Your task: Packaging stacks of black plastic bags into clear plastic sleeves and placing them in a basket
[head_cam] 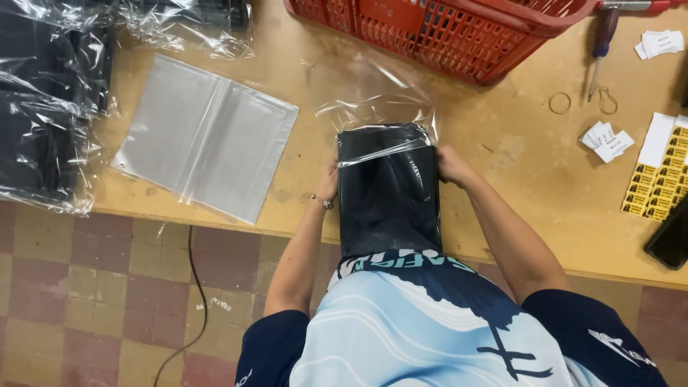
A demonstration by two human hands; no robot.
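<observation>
A folded black garment (390,193) lies lengthwise at the table's near edge, partly inside a clear plastic bag (380,107) whose mouth wraps its far end. My left hand (330,183) grips the garment's left side, with a bracelet on the wrist. My right hand (451,165) grips its right side near the bag's edge. Both hands press against the black fabric and the plastic film.
A stack of flat clear bags (204,136) lies to the left. Bagged black garments (43,100) pile up at far left. A red plastic basket (444,32) stands behind. A screwdriver (600,46), rubber bands (560,102), white tags (605,140), yellow sticker sheets (656,179) and a phone (670,240) lie at right.
</observation>
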